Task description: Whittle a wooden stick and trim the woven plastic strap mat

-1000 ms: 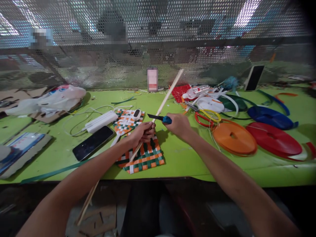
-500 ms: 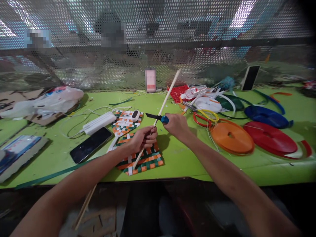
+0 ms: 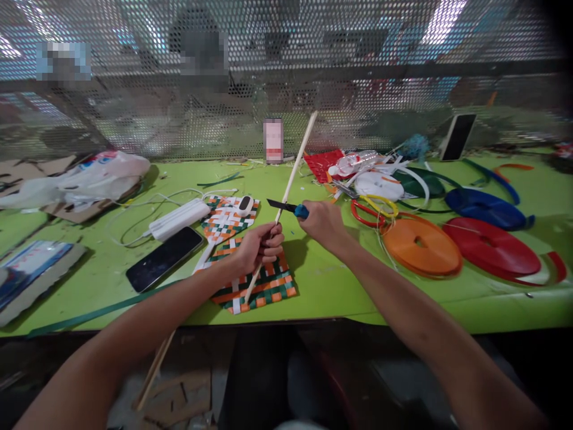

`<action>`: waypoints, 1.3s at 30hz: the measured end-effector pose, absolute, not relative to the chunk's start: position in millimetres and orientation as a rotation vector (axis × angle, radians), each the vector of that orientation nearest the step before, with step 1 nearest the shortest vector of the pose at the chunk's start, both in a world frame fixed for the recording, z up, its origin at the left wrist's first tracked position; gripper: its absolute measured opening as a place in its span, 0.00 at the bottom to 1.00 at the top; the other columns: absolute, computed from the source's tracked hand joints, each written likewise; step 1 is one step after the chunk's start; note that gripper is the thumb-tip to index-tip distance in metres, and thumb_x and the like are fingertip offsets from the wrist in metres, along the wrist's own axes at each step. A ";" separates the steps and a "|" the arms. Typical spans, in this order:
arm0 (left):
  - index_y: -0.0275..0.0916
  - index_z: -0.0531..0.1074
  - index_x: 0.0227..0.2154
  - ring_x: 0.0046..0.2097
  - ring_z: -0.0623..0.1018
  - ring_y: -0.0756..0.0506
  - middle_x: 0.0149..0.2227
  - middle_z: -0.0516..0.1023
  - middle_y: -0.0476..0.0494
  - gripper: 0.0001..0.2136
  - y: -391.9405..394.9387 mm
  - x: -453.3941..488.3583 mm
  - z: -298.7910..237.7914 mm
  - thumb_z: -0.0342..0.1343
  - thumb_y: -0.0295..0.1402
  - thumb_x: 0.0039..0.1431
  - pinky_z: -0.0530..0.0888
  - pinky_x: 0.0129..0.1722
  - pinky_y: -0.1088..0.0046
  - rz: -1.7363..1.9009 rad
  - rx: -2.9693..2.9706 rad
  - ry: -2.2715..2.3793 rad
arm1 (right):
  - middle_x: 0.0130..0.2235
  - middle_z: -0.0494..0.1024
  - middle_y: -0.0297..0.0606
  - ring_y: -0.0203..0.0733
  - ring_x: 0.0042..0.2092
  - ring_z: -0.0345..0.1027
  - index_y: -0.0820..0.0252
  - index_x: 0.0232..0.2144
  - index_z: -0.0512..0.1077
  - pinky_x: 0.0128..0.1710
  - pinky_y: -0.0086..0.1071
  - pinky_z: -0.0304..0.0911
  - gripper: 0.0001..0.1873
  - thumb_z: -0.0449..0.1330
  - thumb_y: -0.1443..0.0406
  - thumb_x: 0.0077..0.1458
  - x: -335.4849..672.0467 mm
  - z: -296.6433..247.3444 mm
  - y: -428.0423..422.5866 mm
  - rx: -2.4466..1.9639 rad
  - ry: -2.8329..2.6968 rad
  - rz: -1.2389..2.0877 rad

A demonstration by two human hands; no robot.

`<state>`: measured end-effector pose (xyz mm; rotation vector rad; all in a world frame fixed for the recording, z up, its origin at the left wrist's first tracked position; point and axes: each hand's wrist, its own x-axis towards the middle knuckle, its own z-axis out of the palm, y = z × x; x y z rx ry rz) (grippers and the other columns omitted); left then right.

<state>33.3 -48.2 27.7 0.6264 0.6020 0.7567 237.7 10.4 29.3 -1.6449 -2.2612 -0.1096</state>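
Observation:
My left hand is closed round a long pale wooden stick that slants from below the table edge up toward the mesh wall. My right hand grips a blue-handled knife; its dark blade points left and lies against the stick just above my left fist. Under both hands a woven mat of green, orange and white strips lies on the green table. A second woven piece sits just behind it.
A black phone, a white power bank with cables and a plastic bag lie to the left. On the right are orange, red and blue strap rolls, scissors and another phone leaning on the mesh wall.
The stick has tilted a little more upright, its tip higher against the mesh. Both hands and the knife have shifted slightly; the blade stays against the stick.

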 end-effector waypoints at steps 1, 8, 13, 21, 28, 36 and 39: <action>0.41 0.57 0.28 0.18 0.46 0.55 0.22 0.47 0.58 0.14 -48.3 33.5 26.9 0.50 0.37 0.71 0.45 0.13 0.80 0.754 0.622 0.602 | 0.35 0.83 0.46 0.51 0.37 0.75 0.57 0.37 0.79 0.32 0.36 0.55 0.09 0.59 0.62 0.59 238.0 29.8 10.5 -1.651 -2.268 -0.115; 0.41 0.56 0.28 0.17 0.47 0.55 0.22 0.46 0.58 0.14 -47.6 37.0 28.5 0.46 0.34 0.73 0.41 0.13 0.79 0.763 0.537 0.641 | 0.36 0.83 0.47 0.51 0.37 0.76 0.59 0.38 0.80 0.35 0.35 0.57 0.12 0.56 0.66 0.61 242.5 30.6 18.1 -1.760 -2.293 -0.154; 0.41 0.57 0.29 0.17 0.46 0.55 0.22 0.44 0.58 0.14 -45.4 36.9 30.1 0.47 0.34 0.73 0.39 0.13 0.79 0.761 0.509 0.623 | 0.36 0.82 0.48 0.50 0.37 0.75 0.60 0.40 0.81 0.36 0.35 0.56 0.13 0.55 0.66 0.63 246.2 31.6 23.8 -1.807 -2.271 -0.179; 0.41 0.57 0.29 0.17 0.45 0.55 0.23 0.42 0.59 0.14 -45.3 36.8 27.9 0.52 0.36 0.71 0.39 0.13 0.79 0.731 0.519 0.603 | 0.37 0.82 0.48 0.49 0.37 0.72 0.64 0.40 0.80 0.33 0.36 0.49 0.14 0.55 0.65 0.62 260.0 30.8 36.7 -1.697 -2.279 -0.340; 0.42 0.56 0.30 0.17 0.44 0.55 0.23 0.43 0.59 0.14 -44.6 40.7 23.1 0.53 0.37 0.71 0.39 0.12 0.79 0.690 0.536 0.574 | 0.33 0.80 0.49 0.49 0.36 0.70 0.66 0.34 0.79 0.37 0.39 0.52 0.14 0.53 0.68 0.61 269.3 26.7 48.3 -1.515 -2.252 -0.508; 0.41 0.56 0.28 0.17 0.46 0.55 0.22 0.44 0.58 0.15 -49.5 23.3 28.3 0.52 0.36 0.71 0.39 0.14 0.79 0.787 0.531 0.531 | 0.35 0.81 0.50 0.51 0.36 0.70 0.63 0.38 0.80 0.35 0.36 0.54 0.11 0.59 0.66 0.59 330.3 19.5 73.9 -1.932 -1.712 -0.373; 0.41 0.56 0.28 0.17 0.46 0.54 0.22 0.43 0.57 0.15 -46.5 22.6 29.7 0.48 0.35 0.72 0.39 0.14 0.78 0.826 0.528 0.553 | 0.35 0.81 0.49 0.51 0.37 0.70 0.62 0.38 0.80 0.35 0.36 0.54 0.10 0.61 0.64 0.58 330.9 21.5 67.9 -1.910 -1.689 -0.375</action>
